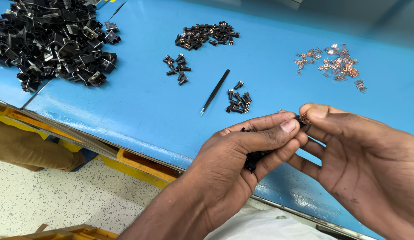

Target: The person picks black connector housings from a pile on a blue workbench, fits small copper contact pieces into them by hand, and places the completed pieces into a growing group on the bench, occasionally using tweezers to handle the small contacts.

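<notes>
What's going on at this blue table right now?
A person's left hand cups several small black plastic parts, while the right hand pinches a tiny copper clip against one at the fingertips. On the blue table lie black tweezers, a copper clip pile and a big heap of black housings.

Bright even overhead light, soft shadows, sheen on blue table [140, 106] edge, sharp focus, slight wide-angle stretch

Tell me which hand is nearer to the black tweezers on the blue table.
Left. The left hand, cupping small black parts, lies just below and right of the tweezers. The right hand sits farther right, beyond the left hand.
</notes>
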### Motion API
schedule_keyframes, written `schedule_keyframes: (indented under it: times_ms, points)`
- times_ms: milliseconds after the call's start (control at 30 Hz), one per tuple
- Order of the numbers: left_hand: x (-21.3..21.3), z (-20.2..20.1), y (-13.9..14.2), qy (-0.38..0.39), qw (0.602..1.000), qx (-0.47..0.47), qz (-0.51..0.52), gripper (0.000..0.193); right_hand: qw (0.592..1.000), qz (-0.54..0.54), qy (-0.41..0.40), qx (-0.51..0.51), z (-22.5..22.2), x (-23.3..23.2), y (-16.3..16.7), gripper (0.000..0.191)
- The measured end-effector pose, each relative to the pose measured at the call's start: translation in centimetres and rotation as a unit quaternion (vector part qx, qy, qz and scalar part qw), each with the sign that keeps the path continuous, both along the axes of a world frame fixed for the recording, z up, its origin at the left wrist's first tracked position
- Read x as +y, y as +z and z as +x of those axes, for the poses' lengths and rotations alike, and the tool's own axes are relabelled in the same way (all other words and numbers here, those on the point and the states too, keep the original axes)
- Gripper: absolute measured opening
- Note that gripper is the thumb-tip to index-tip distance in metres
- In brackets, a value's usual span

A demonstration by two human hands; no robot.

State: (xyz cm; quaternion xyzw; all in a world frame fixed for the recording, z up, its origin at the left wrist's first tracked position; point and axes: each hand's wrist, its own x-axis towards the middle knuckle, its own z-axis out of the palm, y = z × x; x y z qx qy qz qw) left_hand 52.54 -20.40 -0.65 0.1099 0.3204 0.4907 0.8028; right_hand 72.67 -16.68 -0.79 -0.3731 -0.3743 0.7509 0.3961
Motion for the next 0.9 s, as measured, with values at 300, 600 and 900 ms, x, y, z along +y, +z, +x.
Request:
schedule_keyframes:
  times_ms: [300,600,900]
  points:
    - [0.4,-0.7,-0.9,-0.002,1.000,0.012,-0.011,0.025,0.931,0.268,-0.038,-0.244,-2.8,-1.4,1.1,0.030]
    - [0.7,0.4,0.3,0.022,0.979,0.081,-0.185,0.031,0.851,0.089,-0.099,-0.507,0.9,2.7,-3.7,0.028]
    - [0.4,0.1,-0.2,-0.006,0.991,0.085,-0.102,0.031,0.735,0.123,-0.134,-0.654,7.2,6.2,-7.2,0.025]
